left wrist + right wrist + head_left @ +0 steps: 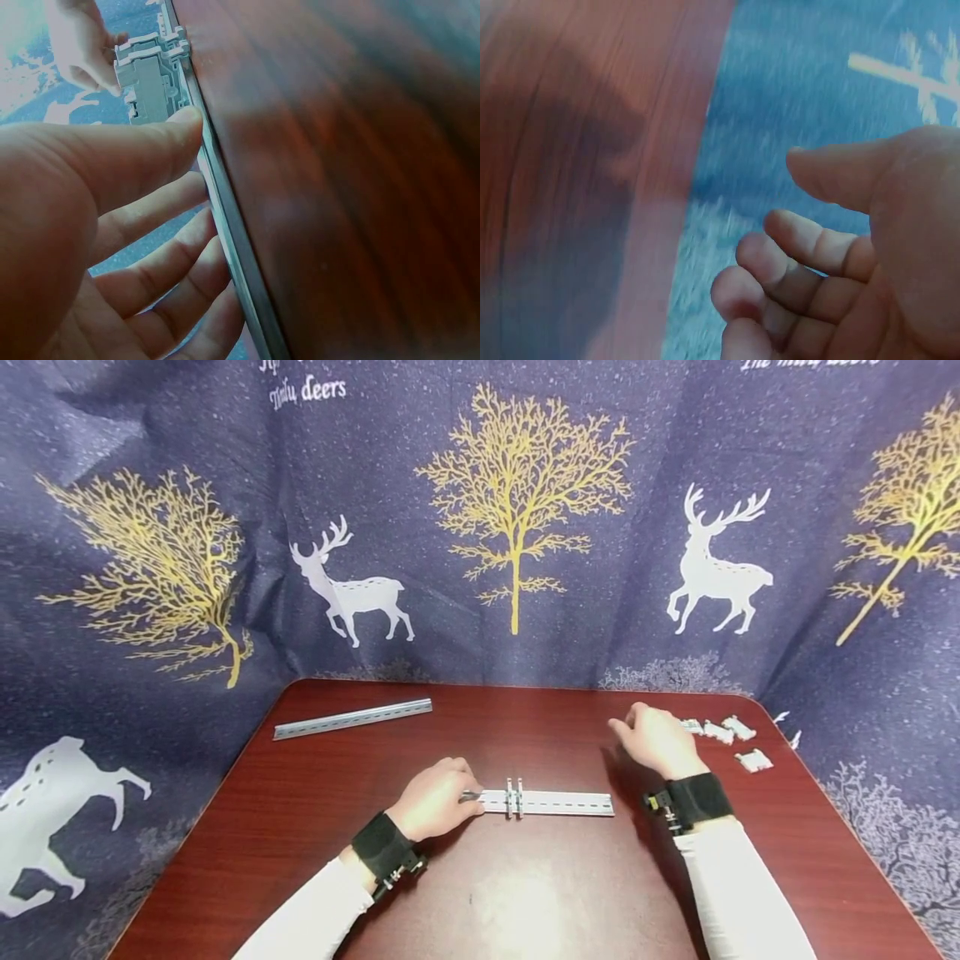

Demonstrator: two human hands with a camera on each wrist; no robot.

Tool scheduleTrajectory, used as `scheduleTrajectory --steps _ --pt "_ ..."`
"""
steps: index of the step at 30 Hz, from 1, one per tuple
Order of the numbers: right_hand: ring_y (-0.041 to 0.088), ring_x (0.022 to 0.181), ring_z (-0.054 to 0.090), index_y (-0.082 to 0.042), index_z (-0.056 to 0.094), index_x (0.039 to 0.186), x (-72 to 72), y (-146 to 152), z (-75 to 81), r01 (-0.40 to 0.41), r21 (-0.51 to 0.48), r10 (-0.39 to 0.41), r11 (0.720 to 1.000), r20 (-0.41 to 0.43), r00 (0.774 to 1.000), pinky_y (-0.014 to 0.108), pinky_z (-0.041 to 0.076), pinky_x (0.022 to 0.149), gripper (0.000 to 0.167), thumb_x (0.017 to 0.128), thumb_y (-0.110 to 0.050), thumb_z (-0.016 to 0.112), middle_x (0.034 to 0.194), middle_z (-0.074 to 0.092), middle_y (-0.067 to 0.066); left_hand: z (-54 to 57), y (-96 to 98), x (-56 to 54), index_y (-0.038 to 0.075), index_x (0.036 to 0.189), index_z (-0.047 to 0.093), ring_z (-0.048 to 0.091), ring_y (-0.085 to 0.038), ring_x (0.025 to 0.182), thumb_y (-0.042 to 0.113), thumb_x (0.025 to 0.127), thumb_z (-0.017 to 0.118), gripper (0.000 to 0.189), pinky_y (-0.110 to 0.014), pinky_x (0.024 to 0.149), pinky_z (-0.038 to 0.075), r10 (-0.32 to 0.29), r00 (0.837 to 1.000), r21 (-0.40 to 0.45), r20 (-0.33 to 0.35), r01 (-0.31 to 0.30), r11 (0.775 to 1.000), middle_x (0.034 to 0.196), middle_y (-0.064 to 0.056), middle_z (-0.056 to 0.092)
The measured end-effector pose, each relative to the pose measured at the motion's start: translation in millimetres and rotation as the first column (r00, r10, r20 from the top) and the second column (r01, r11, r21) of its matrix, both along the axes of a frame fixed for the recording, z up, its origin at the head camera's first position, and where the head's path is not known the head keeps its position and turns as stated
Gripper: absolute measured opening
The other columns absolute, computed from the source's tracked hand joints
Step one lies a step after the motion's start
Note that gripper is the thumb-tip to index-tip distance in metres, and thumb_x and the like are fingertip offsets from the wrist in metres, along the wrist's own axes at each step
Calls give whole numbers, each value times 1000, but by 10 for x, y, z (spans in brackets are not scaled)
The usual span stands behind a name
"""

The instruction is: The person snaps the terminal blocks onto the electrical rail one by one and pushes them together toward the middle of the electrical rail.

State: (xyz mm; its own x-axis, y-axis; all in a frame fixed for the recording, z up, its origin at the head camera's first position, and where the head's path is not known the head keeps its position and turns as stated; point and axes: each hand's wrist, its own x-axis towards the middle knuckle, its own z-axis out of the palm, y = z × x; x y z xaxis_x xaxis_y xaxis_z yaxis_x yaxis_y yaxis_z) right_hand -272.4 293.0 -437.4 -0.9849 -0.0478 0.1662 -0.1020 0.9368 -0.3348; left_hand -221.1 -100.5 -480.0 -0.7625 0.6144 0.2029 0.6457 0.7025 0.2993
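A slotted metal DIN rail (567, 803) lies crosswise on the table. My left hand (437, 799) grips its left end, with the thumb on the near edge and the fingers at the far side. Two narrow terminal blocks (513, 798) sit side by side on the rail, just right of that hand. In the left wrist view, a grey terminal block (150, 82) stands on the rail beyond the thumb. My right hand (660, 739) hovers above the table to the right, its fingers loosely bent. Nothing lies between them in the right wrist view (817, 277).
Several loose terminal blocks (753, 761) lie at the table's back right, some partly behind the right hand. A second DIN rail (352, 719) lies slanted at the back left. A dark printed curtain (465, 652) hangs around the table (360, 910).
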Motion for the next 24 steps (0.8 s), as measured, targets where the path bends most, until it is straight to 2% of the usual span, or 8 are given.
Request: scheduleTrajectory --steps 3,7,12,18,24 --pt "38 78 71 -1 69 97 -22 231 -7 12 -1 -12 1000 -16 1000 59 55 72 37 106 -37 69 86 72 15 1 3 0 16 106 89 57 -16 86 26 95 90 15 -34 73 50 4 1000 -2 0 -4 1000 93 2 65" --pt "50 94 71 4 69 101 -28 533 -35 46 9 -46 999 -29 999 65 55 82 41 105 -37 71 99 72 26 6 12 1 16 104 88 56 -16 85 26 96 90 13 -33 72 49 2 1000 -1 7 -2 1000 93 3 63" --pt "65 111 61 7 72 112 -2 859 -83 152 -2 -152 988 -8 988 78 50 86 50 102 -42 72 116 64 37 5 14 -2 16 103 88 56 -15 86 27 96 89 13 -33 72 49 3 1000 4 6 -3 1000 92 3 63" --pt "69 112 50 10 68 123 68 1103 -107 239 -2 -239 971 31 971 80 46 84 62 102 -49 73 122 55 44 -8 0 -2 16 104 88 58 -17 87 27 96 90 14 -35 73 51 6 1000 10 8 -6 1000 93 3 65" --pt "76 117 40 16 56 127 126 1286 -153 304 8 -304 953 79 950 82 42 89 71 99 -46 76 128 42 55 -11 -11 0 16 105 88 59 -17 88 29 96 89 16 -34 74 52 5 1000 10 -2 -5 1000 94 3 65"
